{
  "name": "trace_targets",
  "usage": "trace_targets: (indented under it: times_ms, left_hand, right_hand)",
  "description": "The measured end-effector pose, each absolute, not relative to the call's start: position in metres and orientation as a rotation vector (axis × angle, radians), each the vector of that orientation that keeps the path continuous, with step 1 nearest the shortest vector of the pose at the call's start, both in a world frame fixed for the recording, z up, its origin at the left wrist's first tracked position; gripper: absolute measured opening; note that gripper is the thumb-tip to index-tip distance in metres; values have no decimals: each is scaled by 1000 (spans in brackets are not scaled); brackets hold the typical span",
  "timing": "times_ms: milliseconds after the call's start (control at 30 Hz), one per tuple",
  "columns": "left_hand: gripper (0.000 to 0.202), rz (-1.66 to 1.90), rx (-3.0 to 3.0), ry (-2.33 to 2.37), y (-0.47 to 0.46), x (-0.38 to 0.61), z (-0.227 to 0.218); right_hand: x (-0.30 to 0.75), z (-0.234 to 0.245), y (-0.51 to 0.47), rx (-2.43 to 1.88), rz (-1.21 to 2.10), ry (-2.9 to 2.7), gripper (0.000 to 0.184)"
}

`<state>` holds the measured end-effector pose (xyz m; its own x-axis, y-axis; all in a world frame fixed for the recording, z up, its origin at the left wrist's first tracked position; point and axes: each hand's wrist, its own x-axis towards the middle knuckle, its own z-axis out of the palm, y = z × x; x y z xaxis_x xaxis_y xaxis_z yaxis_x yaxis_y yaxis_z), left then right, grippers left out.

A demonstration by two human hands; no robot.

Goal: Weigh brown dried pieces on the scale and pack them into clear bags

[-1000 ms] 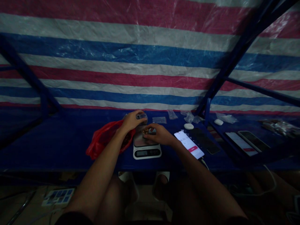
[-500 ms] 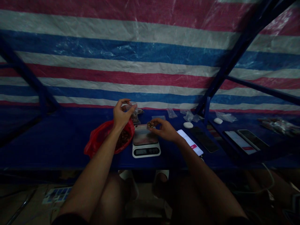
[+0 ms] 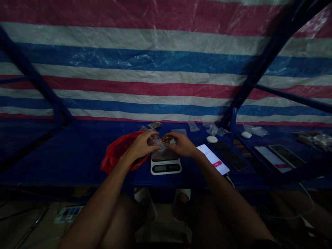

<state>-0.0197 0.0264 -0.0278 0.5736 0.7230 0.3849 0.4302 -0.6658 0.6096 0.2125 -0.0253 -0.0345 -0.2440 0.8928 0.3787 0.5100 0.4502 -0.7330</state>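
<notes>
While pinching a small clear bag (image 3: 156, 142) in the left hand (image 3: 141, 144) and brown pieces (image 3: 165, 139) in the right hand (image 3: 183, 144), both over the scale (image 3: 166, 167), has a red bag (image 3: 111, 157) close on the left, partly hidden by the left forearm (image 3: 111, 183), filled sachets (image 3: 155, 125) behind, and rightward a lit phone (image 3: 214, 160), white oval object (image 3: 212, 139) and blue post (image 3: 232, 116).

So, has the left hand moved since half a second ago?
Yes. Judged against the scale, the left hand has moved right and down in the view, from beyond the scale's back left corner to about that corner.
</notes>
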Motion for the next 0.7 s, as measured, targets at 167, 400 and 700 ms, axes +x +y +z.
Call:
trace_targets:
  times_ms: [167, 400, 700]
  left_hand:
    - [66, 810, 2358, 929, 31, -19, -40]
    - [62, 804, 2345, 854, 36, -15, -49]
    - [75, 735, 2351, 832, 33, -20, -49]
  right_hand:
    - [205, -36, -22, -1209, 470, -2073, 37]
    - [202, -35, -19, -1195, 428, -2245, 28]
    - [193, -33, -19, -1324, 558, -2060, 28]
